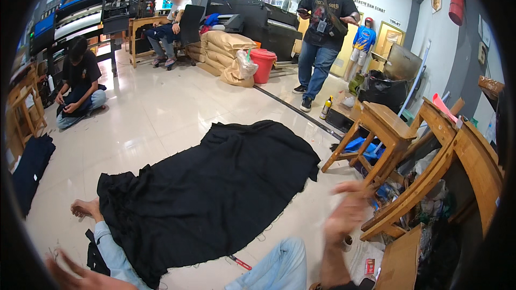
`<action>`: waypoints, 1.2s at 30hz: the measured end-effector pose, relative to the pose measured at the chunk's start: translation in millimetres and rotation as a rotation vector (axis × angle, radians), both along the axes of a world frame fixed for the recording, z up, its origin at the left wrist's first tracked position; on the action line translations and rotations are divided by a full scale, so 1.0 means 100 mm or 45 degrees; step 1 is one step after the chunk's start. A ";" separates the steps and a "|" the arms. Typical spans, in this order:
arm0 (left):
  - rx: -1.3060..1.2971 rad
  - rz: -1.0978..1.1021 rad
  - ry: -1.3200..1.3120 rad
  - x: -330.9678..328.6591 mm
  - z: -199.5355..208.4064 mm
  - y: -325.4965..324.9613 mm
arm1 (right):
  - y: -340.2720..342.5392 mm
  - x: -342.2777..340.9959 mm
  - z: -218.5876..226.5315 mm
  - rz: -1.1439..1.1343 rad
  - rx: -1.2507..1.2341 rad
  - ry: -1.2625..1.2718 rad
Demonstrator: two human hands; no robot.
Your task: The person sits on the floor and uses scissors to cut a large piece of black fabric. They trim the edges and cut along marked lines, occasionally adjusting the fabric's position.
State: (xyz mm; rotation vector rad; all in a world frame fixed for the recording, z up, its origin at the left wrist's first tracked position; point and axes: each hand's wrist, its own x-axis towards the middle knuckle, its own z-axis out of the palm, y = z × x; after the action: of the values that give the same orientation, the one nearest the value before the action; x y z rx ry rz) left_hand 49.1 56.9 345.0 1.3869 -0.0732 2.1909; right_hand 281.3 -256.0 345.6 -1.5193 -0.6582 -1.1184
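A large piece of black cloth (pixel 209 198) with frayed edges lies spread on the floor in front of me, covering part of my outstretched left leg. My left hand (pixel 75 275) is raised at the lower left, fingers apart, holding nothing I can make out. To the right of the cloth, my right hand (pixel 348 209) is up in the air and smeared by motion; its fingers are too blurred to read. Neither hand touches the cloth. A red utility knife (pixel 240 262) lies by the cloth's near edge, beside my bent right knee. A black strip of cloth (pixel 97 255) is next to my left leg.
At right stand a wooden stool (pixel 384 134) and a curved wooden frame (pixel 430 166), with a cardboard box (pixel 400 263) below. A person (pixel 325 32) stands beyond the cloth; another (pixel 80 83) sits on the floor at left. Farther back are a red bucket (pixel 263 67) and stacked sacks (pixel 223 48).
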 end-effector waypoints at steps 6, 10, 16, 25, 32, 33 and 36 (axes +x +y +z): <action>-0.105 -0.023 0.638 -0.19 -0.50 -0.05 | 0.61 -0.26 -2.53 0.387 -0.348 1.121; -0.462 -0.126 0.934 -0.14 -0.82 -0.44 | 0.46 -0.68 -3.01 0.475 -0.798 1.195; -0.940 -0.526 1.685 -0.53 -2.22 -0.85 | 1.01 -0.16 -3.01 0.751 -0.859 1.075; -0.767 -0.658 1.964 -0.33 -2.96 -1.11 | 0.89 -0.44 -3.24 0.377 -1.352 1.188; -0.100 -0.472 1.964 0.88 -3.39 -0.50 | 0.75 -0.36 -3.30 0.652 -1.132 1.516; -0.085 -0.455 1.966 0.94 -3.48 -0.48 | 0.69 -0.35 -3.35 0.712 -0.951 1.696; -0.018 -0.376 2.021 0.91 -3.71 -0.54 | 0.79 -0.36 -3.25 0.782 -0.217 1.997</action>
State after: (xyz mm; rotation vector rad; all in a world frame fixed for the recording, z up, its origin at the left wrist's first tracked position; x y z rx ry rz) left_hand 140.0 2.9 -25.5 2.4429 0.2907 0.4237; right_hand 245.2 -177.3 20.4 -1.6385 -0.0395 0.6866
